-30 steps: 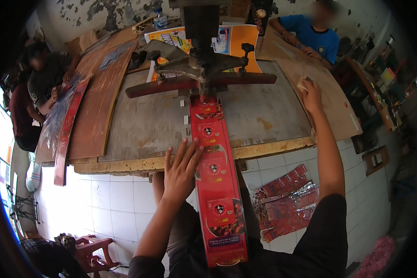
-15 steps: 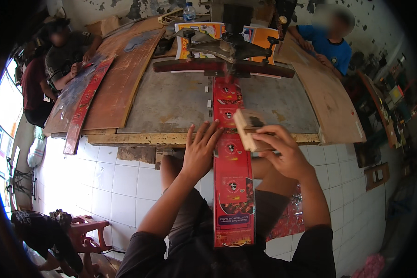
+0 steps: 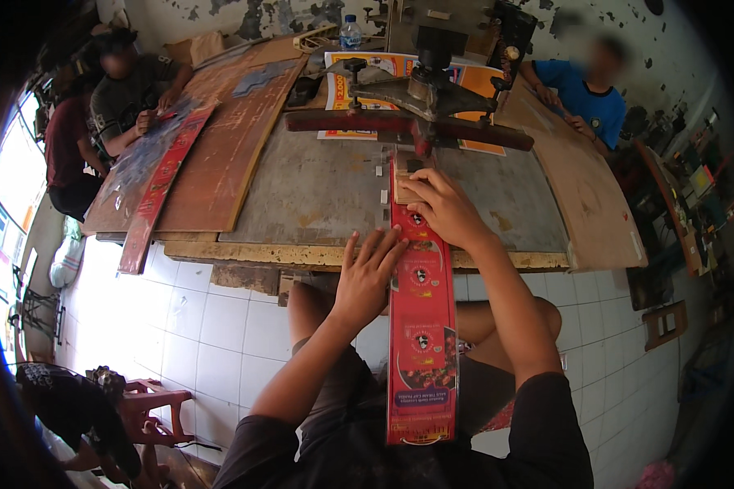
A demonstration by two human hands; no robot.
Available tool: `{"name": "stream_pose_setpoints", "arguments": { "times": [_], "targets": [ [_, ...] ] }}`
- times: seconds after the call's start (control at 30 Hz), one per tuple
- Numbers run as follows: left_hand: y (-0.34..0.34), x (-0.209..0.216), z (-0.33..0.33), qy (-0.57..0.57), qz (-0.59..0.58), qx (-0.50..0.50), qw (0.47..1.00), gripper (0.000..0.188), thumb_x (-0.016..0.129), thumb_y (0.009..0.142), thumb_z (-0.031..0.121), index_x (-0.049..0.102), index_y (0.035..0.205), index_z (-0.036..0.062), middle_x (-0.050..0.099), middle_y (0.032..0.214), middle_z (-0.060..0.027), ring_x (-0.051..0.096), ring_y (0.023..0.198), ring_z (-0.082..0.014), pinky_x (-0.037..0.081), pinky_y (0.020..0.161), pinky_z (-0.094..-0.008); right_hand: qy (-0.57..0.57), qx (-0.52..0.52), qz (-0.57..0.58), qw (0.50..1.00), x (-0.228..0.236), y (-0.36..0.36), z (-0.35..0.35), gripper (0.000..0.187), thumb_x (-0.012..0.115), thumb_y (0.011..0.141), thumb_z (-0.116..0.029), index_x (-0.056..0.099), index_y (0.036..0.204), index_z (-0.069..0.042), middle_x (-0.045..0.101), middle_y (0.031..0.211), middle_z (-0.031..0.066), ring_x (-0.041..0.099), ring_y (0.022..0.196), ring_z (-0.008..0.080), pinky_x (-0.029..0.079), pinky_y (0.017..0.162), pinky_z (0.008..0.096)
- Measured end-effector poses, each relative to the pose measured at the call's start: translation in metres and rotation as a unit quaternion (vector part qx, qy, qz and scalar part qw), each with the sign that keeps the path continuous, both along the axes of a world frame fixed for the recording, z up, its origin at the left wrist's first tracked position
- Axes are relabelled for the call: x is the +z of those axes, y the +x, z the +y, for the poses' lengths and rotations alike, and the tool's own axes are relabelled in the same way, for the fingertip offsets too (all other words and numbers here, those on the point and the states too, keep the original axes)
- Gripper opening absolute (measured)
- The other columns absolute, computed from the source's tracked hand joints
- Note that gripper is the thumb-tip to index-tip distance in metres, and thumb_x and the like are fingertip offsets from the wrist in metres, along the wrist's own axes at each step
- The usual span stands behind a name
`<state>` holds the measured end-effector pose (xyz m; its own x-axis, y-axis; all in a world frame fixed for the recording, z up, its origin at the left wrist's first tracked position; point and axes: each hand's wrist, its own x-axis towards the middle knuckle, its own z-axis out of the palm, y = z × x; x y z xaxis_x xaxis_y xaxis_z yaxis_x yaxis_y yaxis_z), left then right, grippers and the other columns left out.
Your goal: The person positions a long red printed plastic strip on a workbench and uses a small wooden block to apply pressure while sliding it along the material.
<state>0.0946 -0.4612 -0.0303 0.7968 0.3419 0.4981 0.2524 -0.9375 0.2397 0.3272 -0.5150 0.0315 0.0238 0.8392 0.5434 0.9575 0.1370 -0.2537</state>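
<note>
A long red printed packaging strip (image 3: pixel 422 314) runs from under the press bar over the table edge and down above my lap. My left hand (image 3: pixel 369 275) lies along its left side with the fingers stretched out, fingertips touching the strip near the table edge. My right hand (image 3: pixel 448 210) is closed on a wooden block (image 3: pixel 410 189) that rests on the far part of the strip, just short of the press. The fingers cover part of the block, and its underside is hidden.
Over the far end of the strip stands a metal hand press (image 3: pixel 420 90) with a wide reddish bar. Brown boards (image 3: pixel 212 175) lie left, a tan board (image 3: pixel 567 171) right. Another red strip (image 3: pixel 165 183) lies left. A person sits at each side; a bottle (image 3: pixel 351 34) stands behind.
My right hand has moved away from me and left, bringing the tilted wooden block down onto the strip. My left hand stays by the strip. The whole view has shifted slightly.
</note>
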Motion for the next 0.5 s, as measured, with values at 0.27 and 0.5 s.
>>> {"name": "stream_pose_setpoints", "arguments": {
  "times": [0.27,0.5],
  "targets": [
    [0.0011,-0.0019,-0.0001,-0.025,-0.015,-0.009,1.0,0.06,0.062,0.094,0.006,0.052,0.153,0.0153,0.047,0.165,-0.0033,0.044,0.151,-0.0279,0.021,0.128,-0.0569,-0.005,-0.006,-0.002,1.0,-0.0088,0.0012,-0.0008,0.043,0.076,0.091,-0.009,0.068,0.133,-0.007,0.059,0.132,0.0099,0.058,0.124,0.0339,0.049,0.107,0.0471],
    [-0.0006,-0.0009,0.0033,0.017,0.009,0.005,1.0,0.066,0.066,0.089,0.01,0.052,0.154,0.0129,0.046,0.166,-0.0046,0.043,0.151,-0.0276,0.022,0.129,-0.055,0.051,-0.002,0.016,0.999,-0.0071,-0.0026,-0.0051,0.037,0.078,0.088,-0.007,0.071,0.125,-0.006,0.062,0.13,0.0078,0.06,0.121,0.0327,0.05,0.105,0.0472]
  ]
}}
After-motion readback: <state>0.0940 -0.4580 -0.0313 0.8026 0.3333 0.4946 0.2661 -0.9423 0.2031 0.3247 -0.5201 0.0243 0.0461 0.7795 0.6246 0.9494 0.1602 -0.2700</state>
